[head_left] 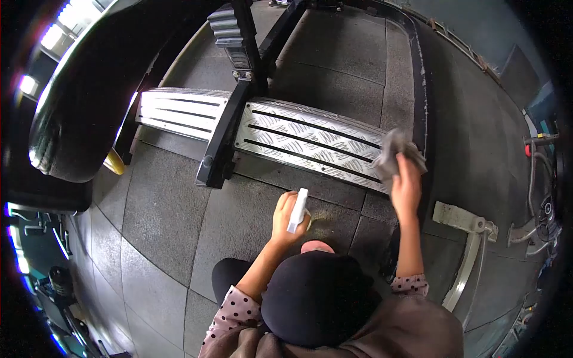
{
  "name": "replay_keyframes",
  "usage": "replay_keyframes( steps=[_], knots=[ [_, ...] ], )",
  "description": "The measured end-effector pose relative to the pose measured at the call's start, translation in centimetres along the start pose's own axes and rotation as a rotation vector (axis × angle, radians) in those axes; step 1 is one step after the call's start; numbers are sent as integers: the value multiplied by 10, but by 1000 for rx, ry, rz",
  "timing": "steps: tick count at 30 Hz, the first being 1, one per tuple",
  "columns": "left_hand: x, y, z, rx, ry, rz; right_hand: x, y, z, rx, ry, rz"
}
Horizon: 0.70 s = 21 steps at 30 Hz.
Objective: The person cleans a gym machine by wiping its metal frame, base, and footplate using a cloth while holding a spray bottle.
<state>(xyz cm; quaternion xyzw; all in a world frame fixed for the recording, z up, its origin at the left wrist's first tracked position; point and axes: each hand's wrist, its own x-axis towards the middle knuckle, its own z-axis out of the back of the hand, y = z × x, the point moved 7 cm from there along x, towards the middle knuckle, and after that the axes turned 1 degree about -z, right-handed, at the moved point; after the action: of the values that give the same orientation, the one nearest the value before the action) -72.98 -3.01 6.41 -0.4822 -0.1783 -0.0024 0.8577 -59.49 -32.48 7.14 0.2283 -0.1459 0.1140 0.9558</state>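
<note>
My left hand (289,221) is wrapped round a spray bottle with a white trigger head (298,210), held low over the dark floor tiles. A grey-brown cloth (399,156) is in my right hand (407,190), bunched against the right end of a metal footplate (310,142). That footplate has a diamond tread pattern and black strips running along it. On the left, past a black frame bar (222,134), lies a second metal footplate (179,112) with similar strips.
A black padded part (83,113) fills the upper left. A ribbed black piece (230,36) stands above the frame bar. At the right are a pale metal frame (468,262) and other equipment (540,221). My covered knees (319,298) are near the bottom.
</note>
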Motion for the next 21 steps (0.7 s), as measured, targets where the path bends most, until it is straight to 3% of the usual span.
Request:
replay_keyframes(
  steps=[2, 4, 12, 21],
  knots=[
    [-5, 8, 7, -15, -50, -17, -24, 6, -44, -319, 63, 9],
    [-13, 9, 8, -27, -60, -87, -31, 8, -56, -295, 10, -20],
    [-35, 3, 6, 21, -122, -188, 27, 85, -97, -247, 95, 252],
    [-39, 8, 7, 36, -157, -164, 16, 84, -80, -334, 215, 190]
  ],
)
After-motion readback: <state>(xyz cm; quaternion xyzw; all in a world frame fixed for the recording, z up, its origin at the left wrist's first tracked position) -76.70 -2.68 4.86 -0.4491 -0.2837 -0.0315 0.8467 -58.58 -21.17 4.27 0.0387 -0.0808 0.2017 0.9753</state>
